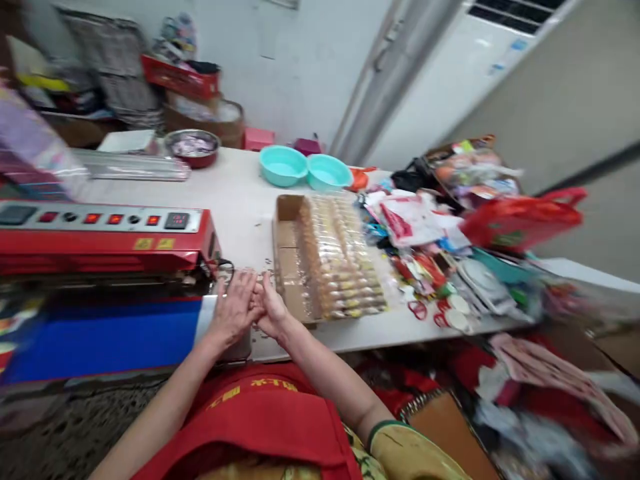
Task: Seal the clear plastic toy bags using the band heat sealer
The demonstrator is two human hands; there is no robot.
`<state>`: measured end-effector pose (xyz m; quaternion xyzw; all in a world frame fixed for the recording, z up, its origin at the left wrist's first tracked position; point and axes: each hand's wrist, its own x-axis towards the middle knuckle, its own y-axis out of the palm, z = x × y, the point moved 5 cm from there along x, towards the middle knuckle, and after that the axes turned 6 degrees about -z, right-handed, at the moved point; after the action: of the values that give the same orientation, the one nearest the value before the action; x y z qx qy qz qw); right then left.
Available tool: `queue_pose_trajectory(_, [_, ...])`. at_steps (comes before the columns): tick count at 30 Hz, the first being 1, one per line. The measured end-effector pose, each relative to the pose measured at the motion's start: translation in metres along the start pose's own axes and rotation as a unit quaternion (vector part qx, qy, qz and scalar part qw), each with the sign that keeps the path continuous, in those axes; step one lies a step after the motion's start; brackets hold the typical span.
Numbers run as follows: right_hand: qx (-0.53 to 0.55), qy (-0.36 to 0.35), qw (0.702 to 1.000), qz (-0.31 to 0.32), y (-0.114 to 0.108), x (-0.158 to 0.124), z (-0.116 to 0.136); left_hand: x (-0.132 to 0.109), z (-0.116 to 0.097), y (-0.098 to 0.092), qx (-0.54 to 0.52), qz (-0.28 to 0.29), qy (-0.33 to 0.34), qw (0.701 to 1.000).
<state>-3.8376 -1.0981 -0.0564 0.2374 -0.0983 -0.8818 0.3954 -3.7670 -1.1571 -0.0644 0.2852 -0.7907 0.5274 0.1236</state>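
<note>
My left hand (pixel 234 309) lies palm down with its fingers stretched forward, at the right end of a red sealing machine (pixel 200 243). Against it, my right hand (pixel 271 308) is turned on its side, its fingers meeting those of the left. Nothing shows in either hand. Small dark bits are scattered on the table around the fingertips. Just right of the hands stands an open cardboard box (pixel 293 267), its right part filled with rows of clear-wrapped packs (pixel 343 260). A blue belt (pixel 115 337) runs along the machine's front.
Two turquoise bowls (pixel 283 165) and a metal bowl (pixel 193 147) stand at the back of the white table (pixel 235 193). Bags and small goods crowd its right side, with a red plastic bag (pixel 523 220). Below the right edge lie a brown board (pixel 450 433) and cloths.
</note>
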Motion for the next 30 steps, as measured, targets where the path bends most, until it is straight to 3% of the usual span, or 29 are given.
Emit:
queue_pose_trajectory(2, [-0.007, -0.036, 0.999, -0.020, -0.046, -0.032, 0.032, 0.005, 0.007, 0.016, 0.053, -0.003, -0.052, 0.997])
queue_pose_trajectory(4, [-0.057, -0.113, 0.985, -0.114, -0.109, -0.073, 0.067, 0.010, 0.000, 0.025, 0.059, -0.016, -0.063, 0.996])
queue_pose_trajectory(5, [-0.094, -0.166, 0.964, -0.186, -0.144, -0.095, 0.084, 0.014, -0.011, 0.029, 0.042, -0.018, -0.048, 0.998])
queue_pose_trajectory(7, [-0.189, -0.272, 0.887, -0.321, -0.205, -0.138, 0.113, 0.024, -0.048, 0.042, -0.010, -0.006, 0.005, 1.000])
queue_pose_trajectory(8, [-0.254, -0.313, 0.843, -0.355, -0.227, -0.154, 0.122, 0.030, -0.072, 0.050, -0.037, 0.009, 0.039, 0.999])
queue_pose_trajectory(10, [-0.399, -0.370, 0.759, -0.357, -0.253, -0.175, 0.128, 0.041, -0.121, 0.069, -0.079, 0.050, 0.111, 0.989])
queue_pose_trajectory(12, [-0.534, -0.393, 0.690, -0.289, -0.261, -0.179, 0.119, 0.048, -0.162, 0.085, -0.094, 0.083, 0.173, 0.977])
queue_pose_trajectory(14, [-0.632, -0.390, 0.635, -0.214, -0.263, -0.171, 0.103, 0.050, -0.186, 0.096, -0.083, 0.084, 0.205, 0.972])
queue_pose_trajectory(16, [-0.695, -0.382, 0.585, -0.170, -0.265, -0.159, 0.089, 0.050, -0.192, 0.102, -0.055, 0.061, 0.209, 0.975])
queue_pose_trajectory(20, [-0.739, -0.411, 0.511, -0.154, -0.278, -0.141, 0.084, 0.048, -0.182, 0.105, 0.006, 0.026, 0.219, 0.975])
queue_pose_trajectory(23, [-0.742, -0.441, 0.489, -0.128, -0.284, -0.138, 0.091, 0.050, -0.181, 0.099, 0.030, 0.017, 0.221, 0.975])
queue_pose_trajectory(30, [-0.744, -0.459, 0.485, -0.031, -0.283, -0.136, 0.102, 0.056, -0.193, 0.090, 0.056, 0.005, 0.224, 0.973])
